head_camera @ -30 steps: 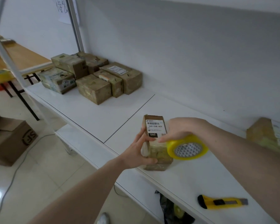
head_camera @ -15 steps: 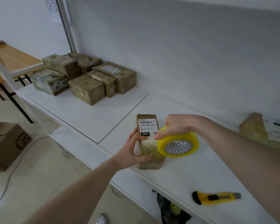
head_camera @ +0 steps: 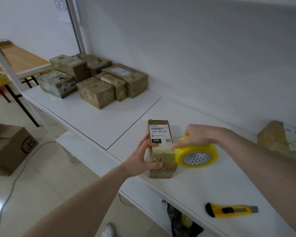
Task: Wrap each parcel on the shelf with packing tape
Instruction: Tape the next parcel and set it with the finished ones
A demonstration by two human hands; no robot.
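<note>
A small brown parcel [head_camera: 161,151] with a white barcode label lies on the white shelf [head_camera: 109,120] near its front edge. My left hand [head_camera: 142,156] grips the parcel's left side, thumb on its near end. My right hand [head_camera: 193,135] holds a yellow roll of packing tape [head_camera: 196,153] against the parcel's right side, a fingertip touching the parcel's top edge. Tape covers the parcel's near half. Several taped parcels [head_camera: 96,82] sit grouped at the shelf's far left. Another parcel [head_camera: 284,139] lies at the right edge.
A yellow utility knife [head_camera: 229,210] lies on the shelf front at the right. A lower shelf board [head_camera: 85,151] juts out below. An open cardboard box [head_camera: 9,147] stands on the tiled floor at left, with a cable beside it. A wooden table [head_camera: 19,60] stands beyond.
The tape roll has shifted slightly to the right along the parcel's side. My left hand keeps its hold on the parcel.
</note>
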